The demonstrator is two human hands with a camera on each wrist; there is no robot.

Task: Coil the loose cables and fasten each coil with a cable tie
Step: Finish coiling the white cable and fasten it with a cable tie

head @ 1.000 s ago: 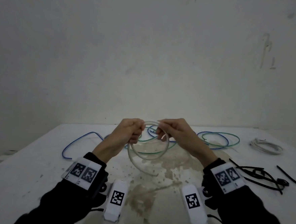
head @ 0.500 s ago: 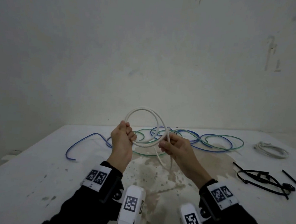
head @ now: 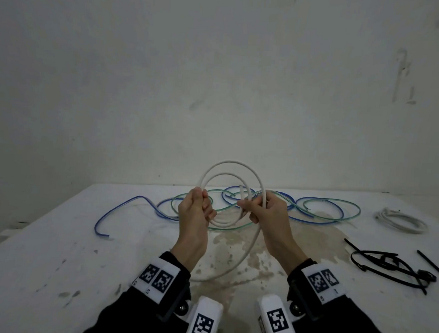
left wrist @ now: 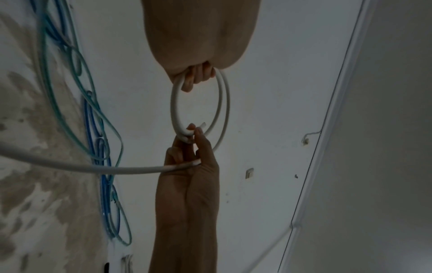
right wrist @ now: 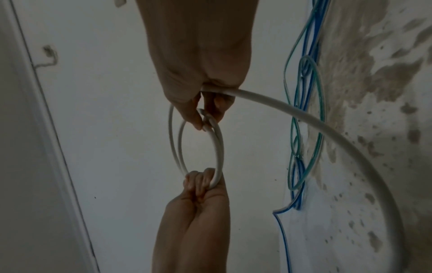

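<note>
Your left hand (head: 195, 211) is curled tight around the left side of the white cable (head: 232, 167). Your right hand (head: 269, 211) has its fingers curled around the right side of it, and its fingertips (right wrist: 198, 123) pinch the loops together. Both hands hold the cable up in the air, above the table (head: 37, 270).

You have bent the white cable into round loops, one inside the other, standing up between your hands. One short end pokes up near your right fingers. From your right hand the rest of the cable hangs down in a long curve and reaches the table close to your wrists.

Behind your hands, a blue cable (head: 122, 206) and a green cable (head: 332, 203) lie loose on the table in big loops that cross each other. One end of the blue cable sticks out far to the left.

Far to the right lies another white cable coil (head: 401, 222). Nearer to you on the right lie black cable ties (head: 388, 264), some tangled up, with one lying apart. Under your hands the table has a big brown stain (head: 233, 245).
</note>
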